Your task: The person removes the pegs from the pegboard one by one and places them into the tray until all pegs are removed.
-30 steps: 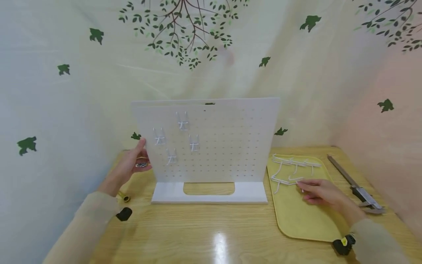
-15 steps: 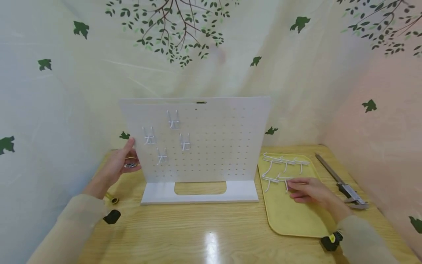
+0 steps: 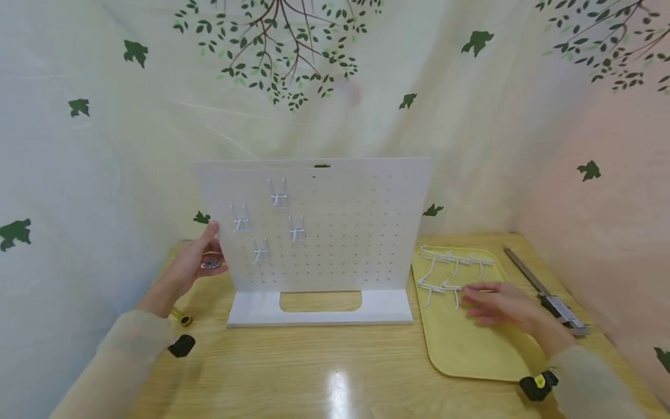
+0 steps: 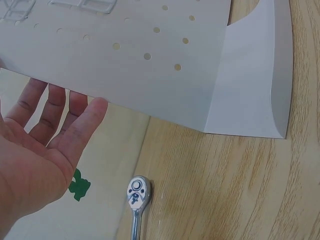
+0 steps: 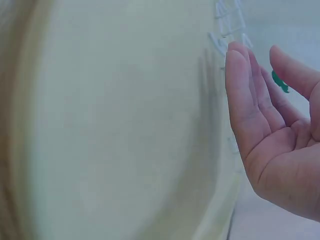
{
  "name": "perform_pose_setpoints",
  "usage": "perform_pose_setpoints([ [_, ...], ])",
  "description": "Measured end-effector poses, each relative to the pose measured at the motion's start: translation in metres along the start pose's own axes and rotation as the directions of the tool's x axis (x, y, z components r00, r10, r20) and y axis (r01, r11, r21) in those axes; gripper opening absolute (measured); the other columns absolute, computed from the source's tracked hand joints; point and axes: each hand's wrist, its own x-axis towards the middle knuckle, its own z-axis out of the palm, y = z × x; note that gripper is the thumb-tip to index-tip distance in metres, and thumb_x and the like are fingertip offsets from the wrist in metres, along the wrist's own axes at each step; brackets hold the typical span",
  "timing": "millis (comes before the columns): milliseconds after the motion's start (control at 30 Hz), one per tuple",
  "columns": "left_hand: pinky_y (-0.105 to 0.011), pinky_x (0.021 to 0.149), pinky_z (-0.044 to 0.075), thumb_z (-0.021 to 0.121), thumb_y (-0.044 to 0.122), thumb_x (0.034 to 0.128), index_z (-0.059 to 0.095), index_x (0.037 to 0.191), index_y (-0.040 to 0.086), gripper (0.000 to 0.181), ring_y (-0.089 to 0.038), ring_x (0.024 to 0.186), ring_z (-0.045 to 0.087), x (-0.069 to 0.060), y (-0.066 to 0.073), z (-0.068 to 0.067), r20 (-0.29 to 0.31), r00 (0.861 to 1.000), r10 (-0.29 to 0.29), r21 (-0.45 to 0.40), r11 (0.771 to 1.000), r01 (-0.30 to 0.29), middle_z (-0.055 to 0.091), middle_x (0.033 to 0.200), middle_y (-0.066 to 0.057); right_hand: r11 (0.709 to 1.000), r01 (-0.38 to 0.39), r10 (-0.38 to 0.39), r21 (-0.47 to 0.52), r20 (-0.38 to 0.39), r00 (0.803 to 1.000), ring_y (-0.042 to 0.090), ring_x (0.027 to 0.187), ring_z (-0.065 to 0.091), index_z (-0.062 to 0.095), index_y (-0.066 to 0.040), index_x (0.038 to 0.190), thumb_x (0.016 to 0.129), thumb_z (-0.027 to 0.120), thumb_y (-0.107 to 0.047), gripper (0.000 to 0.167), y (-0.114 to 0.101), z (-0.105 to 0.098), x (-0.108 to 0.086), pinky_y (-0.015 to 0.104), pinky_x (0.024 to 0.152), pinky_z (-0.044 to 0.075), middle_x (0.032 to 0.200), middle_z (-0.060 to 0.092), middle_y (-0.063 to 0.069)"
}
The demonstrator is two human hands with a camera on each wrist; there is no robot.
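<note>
A white pegboard (image 3: 335, 233) stands upright on its white base, with several white wire hooks (image 3: 296, 231) hung on its left part. My left hand (image 3: 191, 265) grips the board's left edge. In the left wrist view its fingers (image 4: 80, 127) reach the edge, some passing behind it. On the yellow tray (image 3: 471, 343) lie two rows of white wire hooks (image 3: 439, 287). My right hand (image 3: 505, 305) is just right of the front row. In the right wrist view its fingers are nearly straight, the thumb apart, nothing between them.
A caliper (image 3: 562, 311) lies right of the tray. Beside the board's left end lies a ratchet wrench (image 4: 137, 192), partly behind my hand in the head view. A brass-coloured tool (image 3: 183, 318) is partly hidden by my left forearm. A curtain (image 3: 361, 116) hangs behind the table.
My right hand has put a wire hook down at the end of the front row, let go and drawn back slightly. The left hand stays on the board; the head view shifts a little.
</note>
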Motion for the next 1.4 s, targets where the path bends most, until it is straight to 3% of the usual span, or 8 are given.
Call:
perform_pose_setpoints([
  [167, -0.041, 0.087, 0.059, 0.035, 0.066, 0.1017, 0.052, 0.125, -0.007, 0.079, -0.023, 0.096, 0.066, 0.001, -0.001, -0.002, 0.008, 1.0, 0.006, 0.029, 1.0, -0.006, 0.064, 0.11, -0.009, 0.997, 0.027, -0.027, -0.065, 0.001, 1.0, 0.026, 0.1, 0.071, 0.042, 0.011, 0.144, 0.105, 0.059, -0.027, 0.057, -0.015, 0.005, -0.002, 0.042, 0.084, 0.06, 0.12, 0.071, 0.01],
  [400, -0.041, 0.089, 0.058, 0.035, 0.069, 0.0999, 0.051, 0.127, -0.007, 0.083, -0.022, 0.097, 0.065, 0.002, 0.001, 0.0, 0.008, 1.0, -0.004, 0.053, 0.999, 0.003, 0.063, 0.114, -0.012, 0.982, 0.145, -0.135, -0.122, 0.091, 0.987, 0.028, 0.101, 0.07, 0.042, 0.011, 0.145, 0.108, 0.054, -0.021, 0.051, -0.05, 0.021, -0.01, 0.042, 0.083, 0.06, 0.122, 0.068, 0.014],
  [767, -0.038, 0.087, 0.059, 0.036, 0.069, 0.1002, 0.052, 0.126, -0.006, 0.081, -0.02, 0.097, 0.067, 0.002, -0.001, -0.001, 0.007, 1.0, 0.0, 0.05, 0.999, -0.001, 0.064, 0.113, -0.01, 0.953, 0.24, -0.215, -0.183, 0.143, 0.966, 0.032, 0.097, 0.071, 0.05, 0.007, 0.14, 0.105, 0.06, -0.026, 0.05, -0.11, 0.076, -0.011, 0.044, 0.082, 0.061, 0.118, 0.069, 0.015],
  [1100, -0.038, 0.087, 0.059, 0.036, 0.072, 0.0978, 0.05, 0.13, -0.005, 0.085, -0.019, 0.096, 0.067, 0.001, 0.0, 0.001, 0.002, 1.0, 0.004, 0.068, 0.998, -0.004, 0.061, 0.118, -0.015, 0.941, 0.292, -0.261, -0.173, 0.182, 0.948, 0.039, 0.098, 0.069, 0.054, -0.001, 0.14, 0.101, 0.065, -0.029, 0.05, -0.148, 0.12, -0.006, 0.048, 0.078, 0.061, 0.121, 0.068, 0.017],
  [1400, -0.035, 0.083, 0.06, 0.036, 0.07, 0.0992, 0.047, 0.132, -0.006, 0.084, -0.021, 0.097, 0.066, 0.0, 0.002, 0.002, 0.002, 1.0, 0.007, 0.05, 0.999, -0.007, 0.061, 0.116, -0.014, 0.93, 0.347, -0.311, -0.119, 0.246, 0.918, 0.038, 0.098, 0.071, 0.059, -0.007, 0.136, 0.101, 0.066, -0.026, 0.041, -0.169, 0.152, 0.006, 0.052, 0.078, 0.061, 0.124, 0.066, 0.022],
])
